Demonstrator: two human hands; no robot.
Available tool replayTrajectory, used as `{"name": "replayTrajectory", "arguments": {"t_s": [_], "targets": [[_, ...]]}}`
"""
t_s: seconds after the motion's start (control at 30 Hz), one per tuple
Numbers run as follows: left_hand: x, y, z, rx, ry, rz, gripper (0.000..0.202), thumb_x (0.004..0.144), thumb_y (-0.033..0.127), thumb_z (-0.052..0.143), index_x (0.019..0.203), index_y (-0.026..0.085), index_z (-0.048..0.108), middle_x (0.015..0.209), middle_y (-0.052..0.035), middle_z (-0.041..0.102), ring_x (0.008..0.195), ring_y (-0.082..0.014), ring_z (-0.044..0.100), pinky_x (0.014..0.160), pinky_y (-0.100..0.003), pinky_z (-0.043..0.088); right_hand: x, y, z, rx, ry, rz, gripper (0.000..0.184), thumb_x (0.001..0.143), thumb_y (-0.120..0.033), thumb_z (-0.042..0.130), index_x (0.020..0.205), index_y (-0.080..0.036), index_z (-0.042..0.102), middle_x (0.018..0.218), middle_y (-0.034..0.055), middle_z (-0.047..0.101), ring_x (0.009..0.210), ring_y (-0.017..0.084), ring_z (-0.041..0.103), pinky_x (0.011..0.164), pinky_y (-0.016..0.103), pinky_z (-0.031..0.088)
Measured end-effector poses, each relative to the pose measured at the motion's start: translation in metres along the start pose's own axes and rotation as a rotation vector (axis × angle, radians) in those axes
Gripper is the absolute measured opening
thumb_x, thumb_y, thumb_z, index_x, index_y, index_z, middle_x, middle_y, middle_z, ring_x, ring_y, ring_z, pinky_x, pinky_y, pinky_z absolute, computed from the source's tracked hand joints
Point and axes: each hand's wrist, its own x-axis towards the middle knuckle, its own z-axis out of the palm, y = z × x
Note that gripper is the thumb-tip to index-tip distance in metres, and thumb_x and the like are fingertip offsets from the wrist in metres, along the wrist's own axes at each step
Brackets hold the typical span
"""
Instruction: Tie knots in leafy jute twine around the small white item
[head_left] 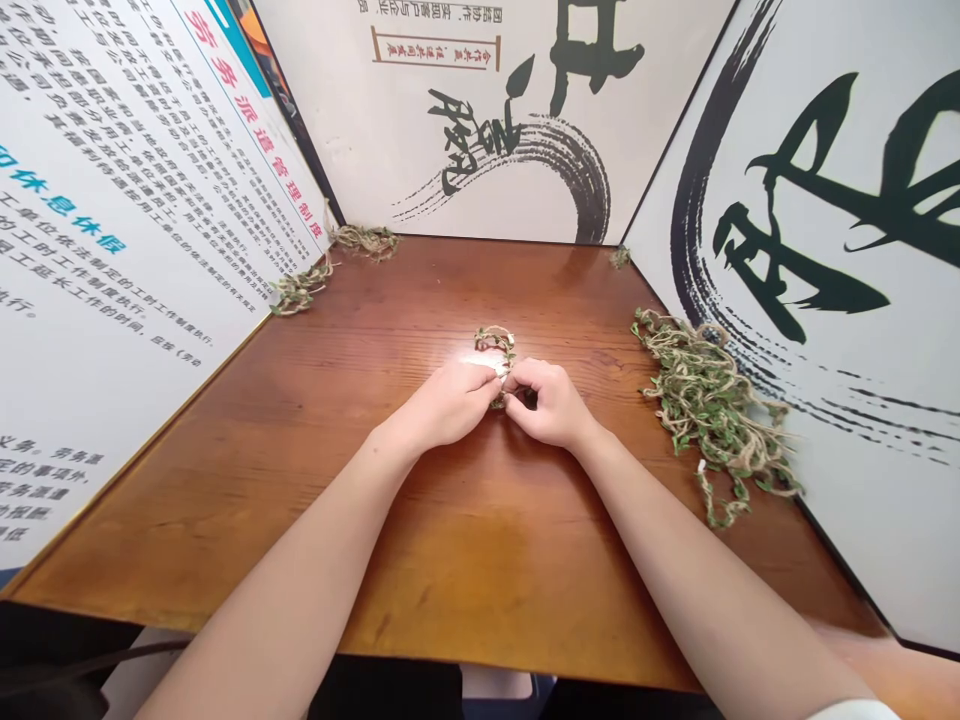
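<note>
Both my hands meet at the middle of the wooden table (450,560). My left hand (450,403) and my right hand (544,403) pinch a small loop of jute twine vine with green leaves (495,340) between their fingertips. The lower part of the loop is hidden by my fingers. A small white strip (480,363), perhaps paper or tape, sticks out from my left fingertips towards the loop. To the right of my right hand, and apart from it, lies a loose heap of the same leafy twine (709,410).
Two smaller twine coils (365,241) (301,289) lie at the back left corner, and a tiny scrap (619,257) at the back right. Printed panels with Chinese text and brush calligraphy (487,120) stand along the table's back and sides.
</note>
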Motion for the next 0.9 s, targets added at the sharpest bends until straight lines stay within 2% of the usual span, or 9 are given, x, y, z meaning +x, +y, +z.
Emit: {"name": "replayTrajectory", "arguments": {"t_s": [0.13, 0.33, 0.5, 0.6, 0.67, 0.77, 0.83, 0.9], "targets": [[0.003, -0.003, 0.002, -0.01, -0.026, -0.022, 0.029, 0.097, 0.027, 0.043, 0.072, 0.017, 0.054, 0.077, -0.0035, 0.061, 0.073, -0.0176, 0.052, 0.07, -0.031, 0.036, 0.0, -0.001, 0.0, -0.008, 0.014, -0.084, 0.014, 0.077, -0.018, 0.056, 0.066, -0.019, 0.048, 0.064, 0.0022, 0.055, 0.063, 0.015, 0.047, 0.064, 0.031, 0.037], [0.0, 0.0, 0.005, 0.034, 0.043, -0.071, 0.035, 0.099, 0.037, 0.039, 0.072, 0.018, 0.05, 0.08, -0.0035, 0.063, 0.074, -0.0191, 0.053, 0.07, -0.032, 0.034, 0.001, -0.002, -0.001, -0.061, 0.053, -0.099, 0.013, 0.08, -0.019, 0.055, 0.069, -0.02, 0.048, 0.064, 0.0017, 0.055, 0.063, 0.015, 0.046, 0.067, 0.032, 0.036], [-0.001, 0.007, 0.004, 0.231, 0.143, -0.001, 0.02, 0.089, 0.027, 0.047, 0.072, 0.018, 0.049, 0.075, -0.0028, 0.061, 0.069, -0.0185, 0.05, 0.068, -0.033, 0.029, 0.002, -0.005, -0.001, -0.122, 0.072, -0.101, 0.016, 0.081, -0.02, 0.055, 0.069, -0.02, 0.044, 0.064, 0.002, 0.054, 0.063, 0.016, 0.045, 0.067, 0.033, 0.035], [-0.001, 0.007, 0.004, 0.273, 0.128, 0.049, 0.023, 0.094, 0.026, 0.044, 0.072, 0.019, 0.047, 0.076, -0.0037, 0.062, 0.069, -0.0185, 0.05, 0.068, -0.033, 0.029, 0.003, -0.006, -0.003, -0.144, 0.111, -0.122, 0.017, 0.083, -0.02, 0.054, 0.068, -0.021, 0.045, 0.065, 0.0026, 0.055, 0.063, 0.017, 0.046, 0.068, 0.034, 0.035], [-0.001, 0.005, 0.004, 0.245, 0.14, 0.062, 0.026, 0.097, 0.027, 0.042, 0.072, 0.019, 0.047, 0.077, -0.0039, 0.062, 0.07, -0.0184, 0.051, 0.068, -0.032, 0.03, 0.003, -0.006, -0.004, -0.135, 0.124, -0.087, 0.016, 0.086, -0.022, 0.055, 0.071, -0.02, 0.05, 0.068, 0.0039, 0.059, 0.066, 0.018, 0.05, 0.07, 0.034, 0.038], [0.0, 0.001, 0.005, 0.129, 0.194, 0.028, 0.028, 0.096, 0.031, 0.044, 0.072, 0.018, 0.048, 0.075, -0.003, 0.062, 0.069, -0.0178, 0.05, 0.068, -0.031, 0.031, 0.003, -0.005, -0.004, -0.089, 0.18, -0.005, 0.008, 0.09, -0.025, 0.056, 0.086, -0.02, 0.062, 0.087, 0.0076, 0.071, 0.082, 0.021, 0.062, 0.08, 0.036, 0.045], [0.002, -0.002, 0.006, 0.023, 0.226, -0.013, 0.029, 0.095, 0.034, 0.046, 0.071, 0.018, 0.05, 0.073, -0.0025, 0.061, 0.069, -0.0174, 0.049, 0.067, -0.03, 0.032, 0.003, -0.004, -0.003, -0.064, 0.259, 0.023, 0.011, 0.091, -0.023, 0.056, 0.097, -0.019, 0.064, 0.097, 0.0089, 0.073, 0.09, 0.022, 0.065, 0.086, 0.037, 0.048], [0.005, -0.005, 0.007, -0.093, 0.234, -0.025, 0.029, 0.093, 0.035, 0.048, 0.07, 0.017, 0.054, 0.072, -0.0026, 0.06, 0.07, -0.0172, 0.05, 0.067, -0.03, 0.035, 0.004, -0.002, -0.003, -0.056, 0.314, 0.025, 0.012, 0.093, -0.022, 0.055, 0.097, -0.019, 0.065, 0.097, 0.0088, 0.073, 0.09, 0.022, 0.066, 0.087, 0.037, 0.049]]}}
